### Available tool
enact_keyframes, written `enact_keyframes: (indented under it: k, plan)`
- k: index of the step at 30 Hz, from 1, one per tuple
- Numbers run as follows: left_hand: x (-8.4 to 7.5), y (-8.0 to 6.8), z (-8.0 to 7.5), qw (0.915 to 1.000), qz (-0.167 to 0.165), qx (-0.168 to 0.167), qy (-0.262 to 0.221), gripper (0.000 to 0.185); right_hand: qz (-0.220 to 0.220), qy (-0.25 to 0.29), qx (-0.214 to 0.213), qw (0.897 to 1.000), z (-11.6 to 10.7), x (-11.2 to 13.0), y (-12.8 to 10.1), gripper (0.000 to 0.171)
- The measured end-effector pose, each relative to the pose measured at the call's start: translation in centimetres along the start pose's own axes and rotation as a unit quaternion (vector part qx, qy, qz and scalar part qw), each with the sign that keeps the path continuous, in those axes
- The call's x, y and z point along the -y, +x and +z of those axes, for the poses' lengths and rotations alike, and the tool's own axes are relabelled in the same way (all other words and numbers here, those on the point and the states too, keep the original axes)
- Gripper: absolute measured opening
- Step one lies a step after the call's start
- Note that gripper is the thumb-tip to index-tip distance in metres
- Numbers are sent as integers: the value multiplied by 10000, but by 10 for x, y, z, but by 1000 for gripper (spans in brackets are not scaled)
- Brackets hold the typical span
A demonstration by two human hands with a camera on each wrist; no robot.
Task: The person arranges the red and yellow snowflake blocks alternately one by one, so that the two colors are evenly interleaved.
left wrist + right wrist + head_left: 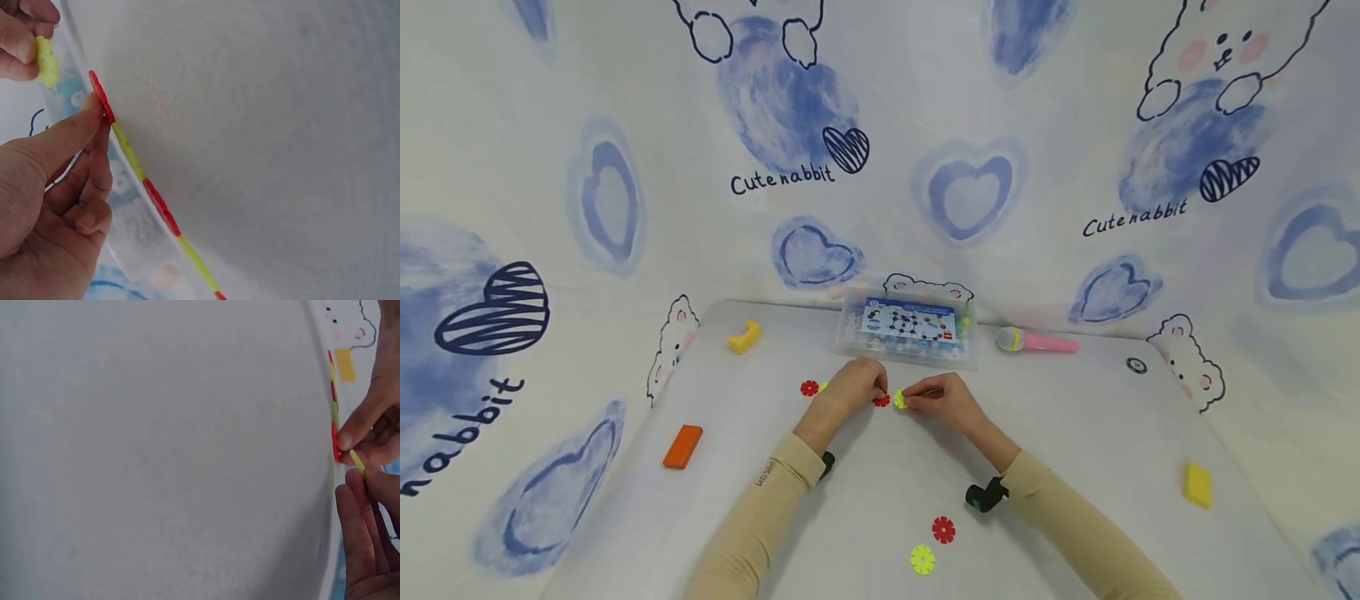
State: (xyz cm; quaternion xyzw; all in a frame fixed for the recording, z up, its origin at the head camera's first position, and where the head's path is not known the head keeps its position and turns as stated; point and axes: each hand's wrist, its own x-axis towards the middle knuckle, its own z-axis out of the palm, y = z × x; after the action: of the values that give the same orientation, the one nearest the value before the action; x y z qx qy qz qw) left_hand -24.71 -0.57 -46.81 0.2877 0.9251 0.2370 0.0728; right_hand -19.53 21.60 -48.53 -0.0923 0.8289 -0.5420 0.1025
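Note:
My left hand [853, 385] pinches the red notched disc [100, 95] at one end of a joined row of discs. In the left wrist view the row runs on with a yellow-green disc [129, 150], another red disc [161, 206] and more in alternating colours. From above, part of this row is hidden behind the left hand, and its far red disc [809, 388] shows to the left. Between thumb and fingers, my right hand [946, 396] holds a single yellow-green notched disc [899, 400], just right of the row's end with a small gap between.
Nearest me lie a loose red disc [943, 530] and a loose yellow-green disc [922, 559]. A clear plastic box [910, 329] stands behind the hands, beside a pink toy microphone [1047, 342]. Around the table are an orange block [682, 447], yellow pieces [744, 337] and a dark ring [1137, 365].

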Motion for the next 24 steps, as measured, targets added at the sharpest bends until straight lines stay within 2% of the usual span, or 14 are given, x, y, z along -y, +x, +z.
enact_keyframes:
  k: [13,18,24]
  plan:
    - [3,0,2,9997,-231,96,23,10,-21,-328,31,9995,4,-1,10,21]
    - [2,0,1,9999,-135,48,11,10,-231,-870,-61,9959,7,-3,14,18]
    - [-2,-1,0,10000,-47,4,15,10,-630,-1639,-236,9842,9,1,13,13]
